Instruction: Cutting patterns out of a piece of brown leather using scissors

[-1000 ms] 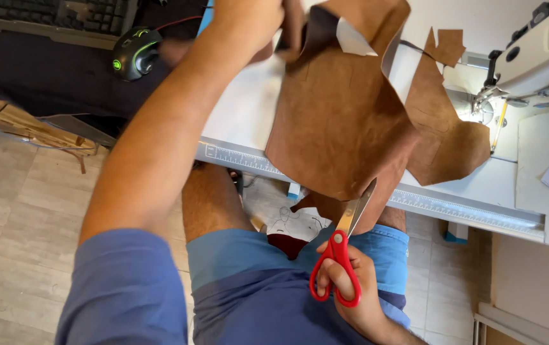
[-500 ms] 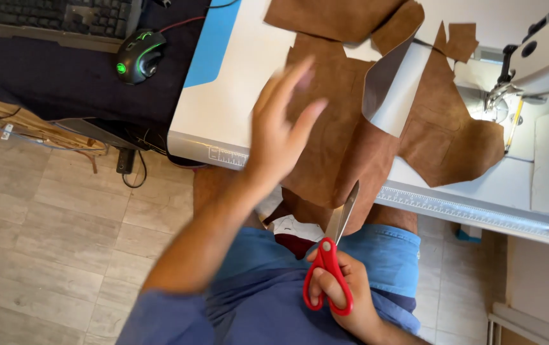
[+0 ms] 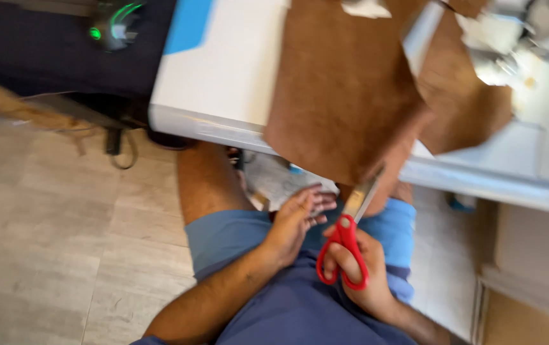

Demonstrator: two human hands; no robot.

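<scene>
A large brown sheet of leather-like material (image 3: 345, 96) lies on the white table (image 3: 223, 70) and hangs over its front edge. My right hand (image 3: 364, 275) grips red-handled scissors (image 3: 346, 246) in my lap, blades pointing up at the sheet's lower edge. My left hand (image 3: 297, 220) hovers over my lap beside the scissors, fingers spread, holding nothing. The frame is blurred by motion.
A black computer mouse with green light (image 3: 113, 25) sits on a dark desk at the upper left. A sewing machine (image 3: 530, 32) stands at the upper right. Cables (image 3: 118, 144) hang under the desk. Pale tiled floor (image 3: 51, 243) spreads to the left.
My left hand has let go of the brown sheet and come down to my lap beside the scissors. The view has shifted and blurred.
</scene>
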